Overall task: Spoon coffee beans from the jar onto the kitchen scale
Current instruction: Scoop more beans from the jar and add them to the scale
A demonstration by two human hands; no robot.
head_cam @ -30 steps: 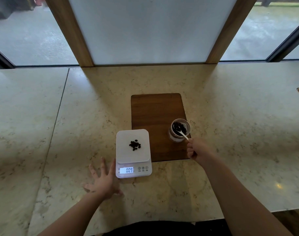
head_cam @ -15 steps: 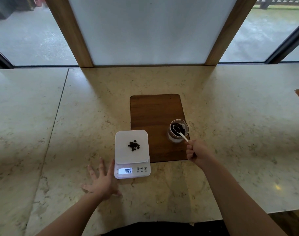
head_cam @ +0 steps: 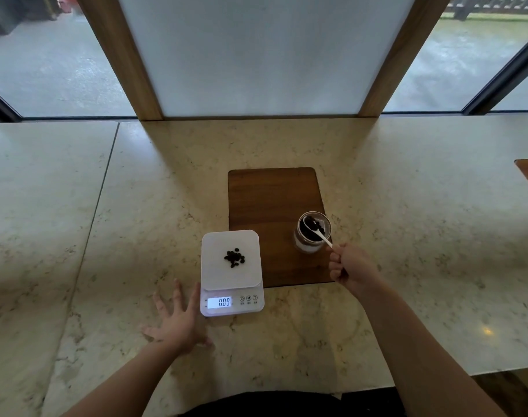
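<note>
Right hand (head_cam: 351, 267) fisted on spoon (head_cam: 316, 233) dipped into jar (head_cam: 312, 236), centre-right on board (head_cam: 274, 206); left hand (head_cam: 178, 322) splayed flat on surface (head_cam: 407, 206), touching scale (head_cam: 231, 272) with beans (head_cam: 235, 257); open room all round

The white spoon (head_cam: 316, 233) now lies deeper in the jar (head_cam: 313, 236) than a second ago, its bowl among the beans; the right hand (head_cam: 351, 267) holds its handle lower.

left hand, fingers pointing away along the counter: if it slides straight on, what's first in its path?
Likely nothing. The left hand points past the left edge of the white kitchen scale; beyond is bare marble countertop. Its thumb side could brush the scale.
</note>
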